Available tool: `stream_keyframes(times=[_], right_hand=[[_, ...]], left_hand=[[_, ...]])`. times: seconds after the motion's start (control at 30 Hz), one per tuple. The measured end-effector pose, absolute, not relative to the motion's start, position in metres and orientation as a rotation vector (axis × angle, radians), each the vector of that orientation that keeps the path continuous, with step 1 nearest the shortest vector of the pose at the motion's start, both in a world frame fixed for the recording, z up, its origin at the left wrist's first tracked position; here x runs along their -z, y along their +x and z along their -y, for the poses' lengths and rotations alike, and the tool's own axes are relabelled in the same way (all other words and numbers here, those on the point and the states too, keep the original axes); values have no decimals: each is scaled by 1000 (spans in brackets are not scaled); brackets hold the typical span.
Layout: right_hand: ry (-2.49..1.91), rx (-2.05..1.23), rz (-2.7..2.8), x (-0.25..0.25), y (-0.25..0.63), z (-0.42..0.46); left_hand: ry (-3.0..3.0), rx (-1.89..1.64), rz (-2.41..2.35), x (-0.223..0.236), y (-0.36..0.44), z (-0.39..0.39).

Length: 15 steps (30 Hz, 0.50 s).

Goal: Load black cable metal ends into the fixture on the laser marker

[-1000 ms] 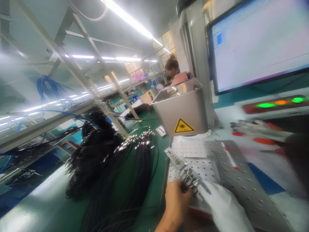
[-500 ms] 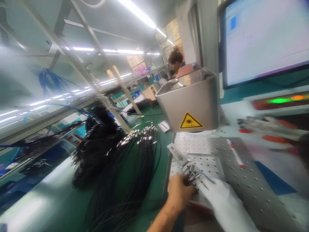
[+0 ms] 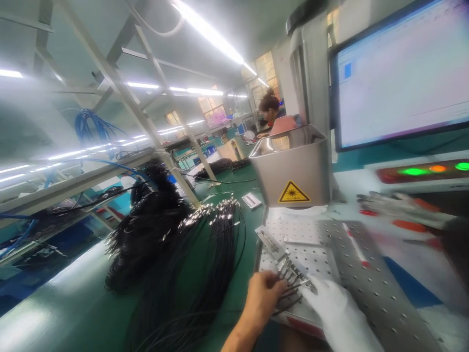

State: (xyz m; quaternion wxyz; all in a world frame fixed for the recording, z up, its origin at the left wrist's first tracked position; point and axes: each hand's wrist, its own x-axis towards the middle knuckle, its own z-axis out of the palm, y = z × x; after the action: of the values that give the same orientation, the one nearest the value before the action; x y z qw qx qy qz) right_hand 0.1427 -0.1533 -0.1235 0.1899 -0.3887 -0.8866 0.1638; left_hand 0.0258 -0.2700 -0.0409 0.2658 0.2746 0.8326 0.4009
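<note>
Head view: bare left hand (image 3: 263,299) pinches a row of metal cable connectors (image 3: 292,278) at the near left edge of the perforated plate (image 3: 366,278). Gloved right hand (image 3: 339,313) rests beside them; whether it grips anything cannot be told. Risk, as judged: connectors slip out of line, since the black cables (image 3: 205,254) hang off left and could tug them. No containers visible; the laser hood (image 3: 289,168) stands far of the hands.

We had one head-worn view, tilted, looking forward and down from close above the metal plate (image 3: 366,274), with the long green bench (image 3: 73,303) stretching away leftward.
</note>
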Motion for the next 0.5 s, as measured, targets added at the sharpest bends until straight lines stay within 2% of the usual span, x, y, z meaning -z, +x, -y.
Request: stream_keyframes(times=[0.2,0.3,0.5], right_hand=[[-1069,-391,2501,128,142,159],[-1103,-384,2520,129,140,159],[-1177,-610,2628,130,139,148]], left_hand=[[689,-1147,-2122,44,32,267],[658,-1151,-2220,37,33,264],[834,-865,-2450,26,39,263]])
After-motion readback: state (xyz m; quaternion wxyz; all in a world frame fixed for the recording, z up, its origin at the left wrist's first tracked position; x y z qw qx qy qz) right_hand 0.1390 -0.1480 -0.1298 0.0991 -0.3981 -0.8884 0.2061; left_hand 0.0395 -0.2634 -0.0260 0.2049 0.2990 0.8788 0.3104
